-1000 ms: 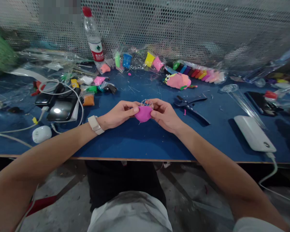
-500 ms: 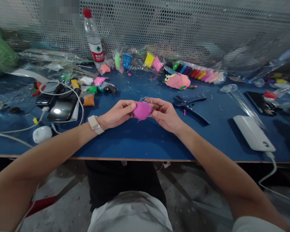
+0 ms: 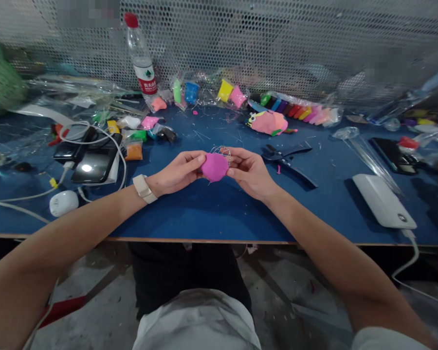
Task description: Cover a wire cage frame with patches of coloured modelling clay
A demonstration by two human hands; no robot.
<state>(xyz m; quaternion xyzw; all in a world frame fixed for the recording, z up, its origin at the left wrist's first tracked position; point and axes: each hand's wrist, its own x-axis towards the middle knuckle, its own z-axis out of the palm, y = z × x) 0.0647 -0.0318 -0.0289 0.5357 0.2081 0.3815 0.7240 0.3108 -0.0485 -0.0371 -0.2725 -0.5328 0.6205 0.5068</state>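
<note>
A flattened lump of magenta modelling clay point(image 3: 214, 167) covers the near side of a thin wire frame point(image 3: 222, 149), whose bare loops show along the top and right. My left hand point(image 3: 184, 170) pinches the clay's left edge between thumb and fingers. On the other side, my right hand point(image 3: 248, 172) is closed on the right edge, its thumb on the clay and its fingers behind by the wires. Both hands hold the piece just above the blue table point(image 3: 190, 218). The far side of the wire frame is hidden.
Cutting pliers point(image 3: 286, 158) lie right of my hands, below a pink clay figure point(image 3: 268, 122). Coloured clay packs point(image 3: 302, 111) line the back. A water bottle point(image 3: 143, 63) stands at the mesh panel. Left are a phone point(image 3: 95, 163) and cables; right, a white power bank point(image 3: 383, 201).
The right thumb has shifted slightly left along the clay's edge. Otherwise the hands and the piece stay nearly where they were.
</note>
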